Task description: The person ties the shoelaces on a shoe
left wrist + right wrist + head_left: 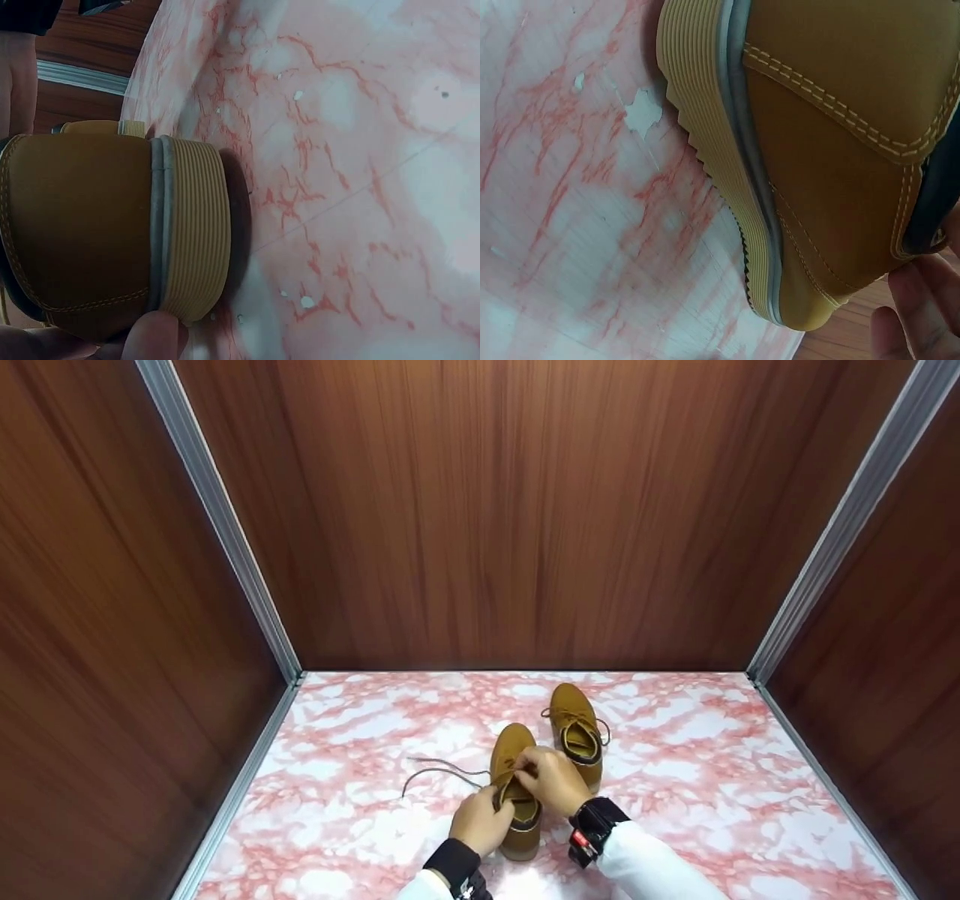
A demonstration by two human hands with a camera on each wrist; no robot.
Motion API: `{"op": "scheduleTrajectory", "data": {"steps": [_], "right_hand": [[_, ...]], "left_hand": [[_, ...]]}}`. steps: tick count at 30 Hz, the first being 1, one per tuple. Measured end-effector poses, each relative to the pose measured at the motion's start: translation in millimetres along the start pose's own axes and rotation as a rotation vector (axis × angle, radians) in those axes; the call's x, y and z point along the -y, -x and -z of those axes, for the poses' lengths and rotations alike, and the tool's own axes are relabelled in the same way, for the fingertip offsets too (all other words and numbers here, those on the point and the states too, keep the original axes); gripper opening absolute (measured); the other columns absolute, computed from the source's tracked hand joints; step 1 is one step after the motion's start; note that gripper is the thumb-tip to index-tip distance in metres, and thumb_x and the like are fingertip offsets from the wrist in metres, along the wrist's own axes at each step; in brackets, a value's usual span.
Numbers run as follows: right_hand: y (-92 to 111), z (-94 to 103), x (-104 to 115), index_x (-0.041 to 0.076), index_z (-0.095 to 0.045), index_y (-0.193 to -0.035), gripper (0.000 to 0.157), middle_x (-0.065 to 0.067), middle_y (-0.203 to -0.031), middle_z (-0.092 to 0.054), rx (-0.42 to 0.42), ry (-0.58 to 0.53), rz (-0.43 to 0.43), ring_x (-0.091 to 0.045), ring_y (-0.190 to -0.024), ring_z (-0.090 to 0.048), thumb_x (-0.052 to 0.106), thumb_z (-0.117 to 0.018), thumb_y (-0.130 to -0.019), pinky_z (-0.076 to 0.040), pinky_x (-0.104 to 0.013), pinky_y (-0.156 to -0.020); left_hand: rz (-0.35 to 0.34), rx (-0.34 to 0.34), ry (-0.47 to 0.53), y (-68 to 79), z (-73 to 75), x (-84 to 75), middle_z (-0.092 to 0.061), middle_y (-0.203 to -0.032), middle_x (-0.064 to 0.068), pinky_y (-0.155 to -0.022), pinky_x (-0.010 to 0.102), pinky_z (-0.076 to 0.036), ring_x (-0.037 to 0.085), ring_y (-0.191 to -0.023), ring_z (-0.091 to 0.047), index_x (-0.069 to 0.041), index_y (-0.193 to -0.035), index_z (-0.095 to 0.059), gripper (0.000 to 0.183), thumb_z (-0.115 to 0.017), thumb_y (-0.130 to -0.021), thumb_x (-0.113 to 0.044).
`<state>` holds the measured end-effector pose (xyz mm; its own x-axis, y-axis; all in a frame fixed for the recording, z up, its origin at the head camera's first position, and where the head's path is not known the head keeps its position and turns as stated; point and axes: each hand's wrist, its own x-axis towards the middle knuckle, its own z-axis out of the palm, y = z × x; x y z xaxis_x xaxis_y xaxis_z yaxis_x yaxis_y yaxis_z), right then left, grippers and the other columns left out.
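Note:
A tan lace-up shoe [514, 741] stands on the floor with its toe pointing away from me. At its left side, my left hand [480, 819] grips the collar near the opening. My right hand [555, 781] is over the lacing from the right, thumb and fingertips pinched together at a shoelace by the eyelets; the bent fingers mostly hide it. Dark lace ends [442, 770] trail loose on the floor to the left. The ribbed sole [199, 232] and heel fill much of the left wrist view. In the right wrist view, fingers [922, 307] touch the dark padded collar [941, 191].
A matching shoe [574, 703], its lace tied across the top, stands just right of and beyond the first. The floor [360, 825] has a pink-and-white marbled pattern. Brown wood-grain panels [480, 510] with grey metal edging [240, 532] enclose it at the back and both sides.

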<state>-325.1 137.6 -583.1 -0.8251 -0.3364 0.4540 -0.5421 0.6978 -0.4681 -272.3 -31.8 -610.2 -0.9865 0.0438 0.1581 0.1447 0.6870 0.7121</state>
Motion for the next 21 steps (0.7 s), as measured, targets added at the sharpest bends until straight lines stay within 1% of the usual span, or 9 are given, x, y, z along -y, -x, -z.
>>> {"op": "scheduleTrajectory", "data": {"steps": [2,5,9,12,14,18,21], "right_hand": [[-1,0.4,0,0.016,-0.070,-0.086,0.014,0.001,-0.087,-0.074,-0.019,-0.033,-0.024,-0.013,-0.080,-0.069,0.006,-0.081,-0.086,-0.059,-0.028,-0.073],[-4,1.2,0,0.014,-0.068,-0.086,0.016,0.002,-0.084,-0.074,-0.061,-0.089,-0.052,-0.011,-0.077,-0.068,0.002,-0.079,-0.083,-0.058,-0.026,-0.071],[-7,2.9,2,0.011,-0.069,-0.092,0.016,-0.002,-0.084,-0.074,-0.084,-0.134,-0.072,-0.012,-0.078,-0.069,0.001,-0.077,-0.081,-0.059,-0.027,-0.073],[-9,4.0,3,0.008,-0.072,-0.095,0.013,-0.005,-0.086,-0.076,-0.080,-0.139,-0.076,-0.013,-0.079,-0.071,0.002,-0.075,-0.085,-0.060,-0.026,-0.074],[-11,5.1,4,0.007,-0.074,-0.096,0.010,-0.004,-0.087,-0.077,-0.078,-0.134,-0.072,-0.012,-0.079,-0.071,0.003,-0.075,-0.087,-0.060,-0.026,-0.074],[-15,10.4,8,0.010,-0.076,-0.093,0.006,0.000,-0.084,-0.076,-0.077,-0.129,-0.073,-0.009,-0.077,-0.068,0.007,-0.077,-0.088,-0.057,-0.024,-0.072],[-18,16.1,11,0.013,-0.076,-0.091,0.005,0.003,-0.083,-0.076,-0.074,-0.142,-0.108,-0.007,-0.075,-0.067,0.010,-0.079,-0.088,-0.056,-0.023,-0.071]], "left_hand": [[-0.003,-0.002,-0.008,0.1,-0.6,0.4,-0.077,-0.096,0.016,-0.073,0.049,-0.056,0.036,-0.090,-0.075,-0.007,-0.100,-0.073,0.024,-0.064,-0.092,-0.028],[-0.006,-0.001,-0.015,0.4,-0.4,0.5,-0.077,-0.095,0.016,-0.073,0.048,-0.057,0.036,-0.090,-0.075,-0.007,-0.100,-0.072,0.025,-0.064,-0.093,-0.029],[-0.013,-0.002,-0.015,0.4,-1.0,0.5,-0.076,-0.090,0.014,-0.071,0.046,-0.056,0.034,-0.087,-0.074,-0.008,-0.097,-0.072,0.024,-0.064,-0.093,-0.029],[-0.010,0.003,-0.011,0.3,-1.4,0.3,-0.075,-0.089,0.012,-0.070,0.045,-0.055,0.032,-0.086,-0.074,-0.008,-0.098,-0.072,0.023,-0.064,-0.093,-0.030],[-0.002,0.008,-0.006,0.2,-1.3,0.2,-0.075,-0.089,0.011,-0.070,0.044,-0.055,0.031,-0.086,-0.074,-0.009,-0.098,-0.072,0.023,-0.064,-0.093,-0.030],[0.002,0.004,-0.005,0.2,-0.9,0.5,-0.075,-0.089,0.012,-0.070,0.045,-0.055,0.031,-0.086,-0.075,-0.009,-0.099,-0.072,0.024,-0.064,-0.094,-0.030],[0.002,0.000,-0.001,0.3,-1.0,1.5,-0.076,-0.090,0.012,-0.071,0.045,-0.056,0.032,-0.087,-0.075,-0.007,-0.102,-0.072,0.027,-0.065,-0.094,-0.032]]}}
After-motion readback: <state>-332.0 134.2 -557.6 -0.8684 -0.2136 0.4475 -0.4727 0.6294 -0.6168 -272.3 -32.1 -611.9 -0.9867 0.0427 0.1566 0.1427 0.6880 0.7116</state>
